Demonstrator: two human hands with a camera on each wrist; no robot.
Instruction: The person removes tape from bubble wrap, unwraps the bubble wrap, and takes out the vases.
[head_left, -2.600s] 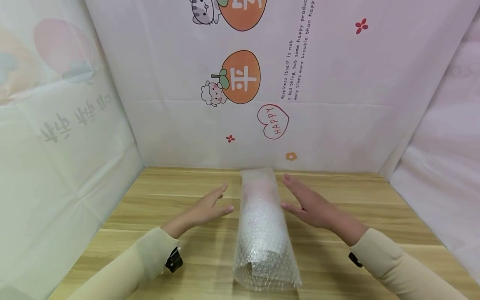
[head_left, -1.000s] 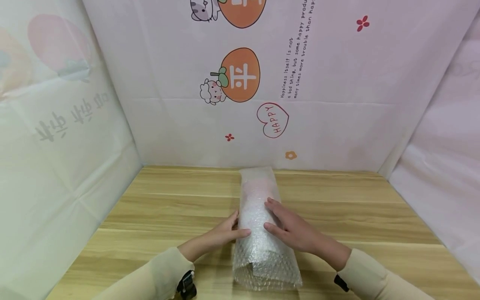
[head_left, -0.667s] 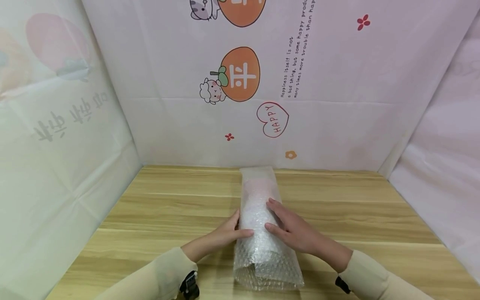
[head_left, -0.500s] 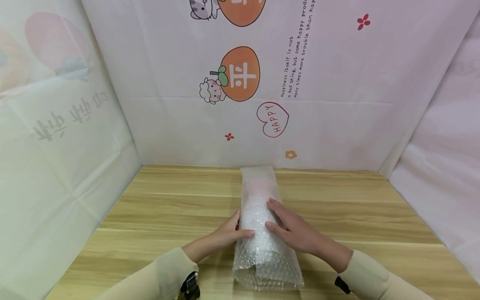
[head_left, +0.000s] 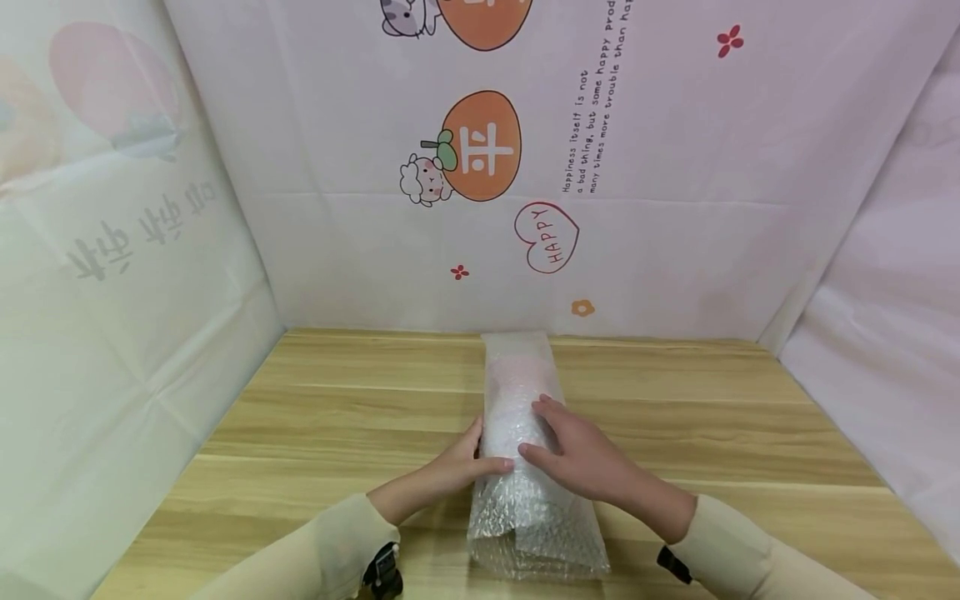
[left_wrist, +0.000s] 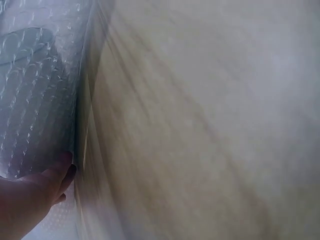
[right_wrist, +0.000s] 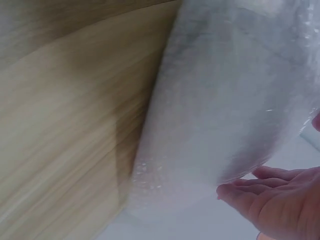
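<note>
A long bubble-wrapped bundle (head_left: 536, 512) lies on the wooden table, its length running away from me. Something pale and pinkish shows faintly through the wrap; its kind cannot be made out. At the near end, the loose edge of the wrap forms a hollow opening. My left hand (head_left: 453, 467) holds the bundle's left side, thumb on top and fingers down along the flank. On the right, my right hand (head_left: 588, 458) rests with fairly straight fingers and a spread thumb on the wrap. The right wrist view shows the right hand's fingers (right_wrist: 250, 195) touching the bundle's side.
The wood-grain table (head_left: 337, 392) extends on both sides of the bundle. A printed white cloth (head_left: 360, 250) hangs behind, near the bundle's far end. More cloth (head_left: 135, 350) closes off the left, and a further sheet (head_left: 885, 333) the right.
Both hands were apart from the bundle at first; they have come inward onto its sides. Lately the right thumb has slid slightly left over the wrap. The bundle has hardly moved.
</note>
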